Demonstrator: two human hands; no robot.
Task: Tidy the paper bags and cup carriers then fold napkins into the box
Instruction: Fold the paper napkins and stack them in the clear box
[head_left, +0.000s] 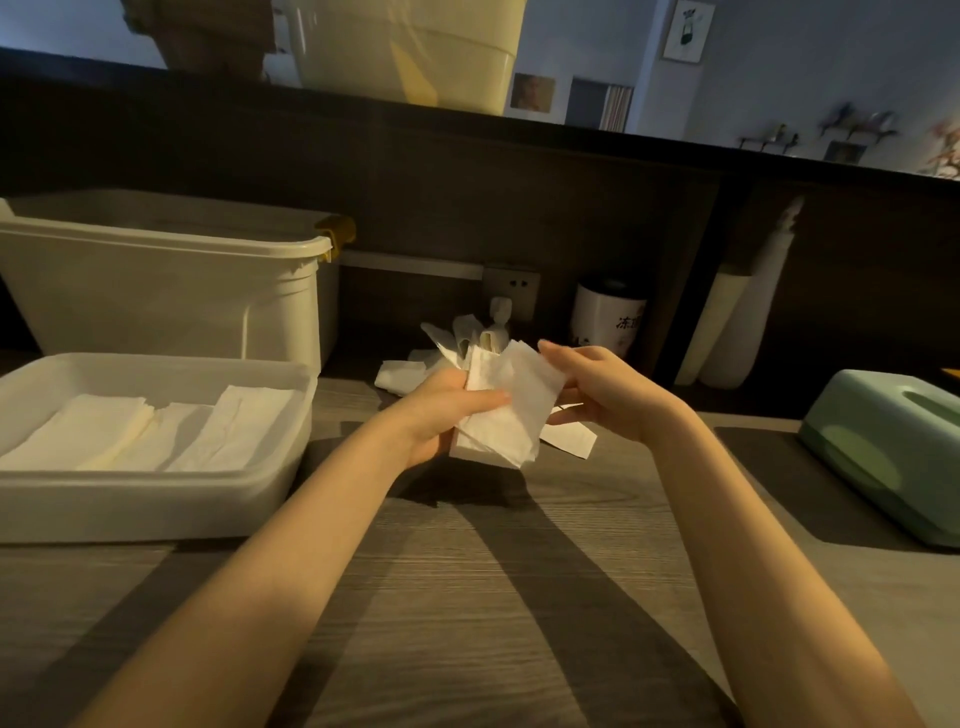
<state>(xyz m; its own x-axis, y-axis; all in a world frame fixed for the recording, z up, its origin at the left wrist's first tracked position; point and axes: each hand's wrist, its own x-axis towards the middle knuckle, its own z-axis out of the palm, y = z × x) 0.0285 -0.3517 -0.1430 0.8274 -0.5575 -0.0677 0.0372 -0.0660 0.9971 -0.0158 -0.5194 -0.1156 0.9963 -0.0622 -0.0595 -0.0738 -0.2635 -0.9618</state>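
Gripping a white napkin (511, 410) above the desk (467, 597), the left hand (441, 410) curls round its lower edge — the right hand (602, 389) pinches its far side. Left of them, a shallow white box (156, 504) holds folded napkins (156, 431).
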